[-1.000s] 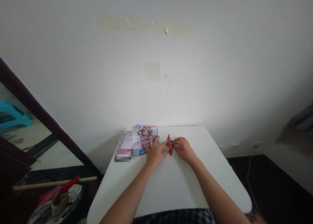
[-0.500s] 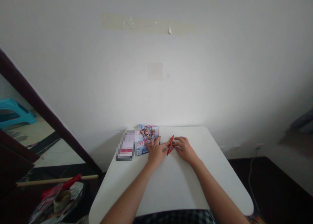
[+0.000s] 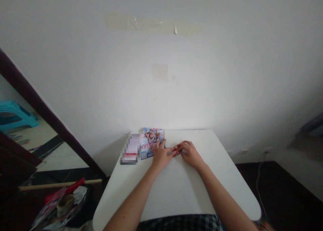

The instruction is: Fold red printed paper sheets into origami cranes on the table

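Note:
A small red piece with lighter patches (image 3: 177,149), like folded paper or a wrapper, is held between my two hands just above or on the white table (image 3: 176,190). My left hand (image 3: 161,155) pinches its left side with thumb and forefinger, and its other fingers spread over a colourful booklet. On the other side, my right hand (image 3: 190,153) has its fingers closed on the piece. Much of it is hidden by the fingertips. The blue booklet (image 3: 153,135) shows cartoon figures, red-and-white lettering and a square code in a lower corner.
Left of the booklet lies a blurred-out flat item (image 3: 131,150). A plain wall (image 3: 161,103) rises right behind the table. On the floor at left are a bag of odds and ends (image 3: 65,205) and a wooden stick (image 3: 58,184). A blue stool (image 3: 17,116) shows in a mirror.
The red piece has turned from nearly upright to a slant and now looks more bunched, with less of it showing. My right fingers have closed further over it; my left hand has barely moved.

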### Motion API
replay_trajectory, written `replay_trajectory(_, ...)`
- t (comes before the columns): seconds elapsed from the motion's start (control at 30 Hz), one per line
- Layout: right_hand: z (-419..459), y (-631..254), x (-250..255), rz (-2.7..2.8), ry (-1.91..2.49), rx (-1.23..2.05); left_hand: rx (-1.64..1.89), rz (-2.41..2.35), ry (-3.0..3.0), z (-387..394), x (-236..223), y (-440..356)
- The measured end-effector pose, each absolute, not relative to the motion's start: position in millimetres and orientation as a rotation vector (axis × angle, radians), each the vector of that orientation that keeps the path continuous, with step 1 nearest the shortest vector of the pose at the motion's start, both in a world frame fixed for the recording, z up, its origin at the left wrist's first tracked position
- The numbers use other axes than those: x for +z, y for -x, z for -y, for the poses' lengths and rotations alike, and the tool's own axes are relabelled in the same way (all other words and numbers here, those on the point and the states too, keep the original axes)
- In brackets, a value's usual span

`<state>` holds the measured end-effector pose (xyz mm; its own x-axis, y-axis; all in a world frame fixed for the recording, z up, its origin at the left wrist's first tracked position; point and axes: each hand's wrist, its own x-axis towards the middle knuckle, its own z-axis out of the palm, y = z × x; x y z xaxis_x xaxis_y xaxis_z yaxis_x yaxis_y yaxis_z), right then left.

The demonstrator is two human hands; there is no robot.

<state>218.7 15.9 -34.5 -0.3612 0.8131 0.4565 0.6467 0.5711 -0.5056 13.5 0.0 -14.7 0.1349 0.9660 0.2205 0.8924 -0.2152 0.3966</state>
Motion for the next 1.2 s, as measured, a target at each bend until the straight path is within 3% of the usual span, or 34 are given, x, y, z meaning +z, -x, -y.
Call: replay_trajectory(1.2, -6.8, -208.8, -28.1, 2.219, 1.411, 0.070, 0.569, -1.795, -2.422, 4.6, -11.1, -3.2)
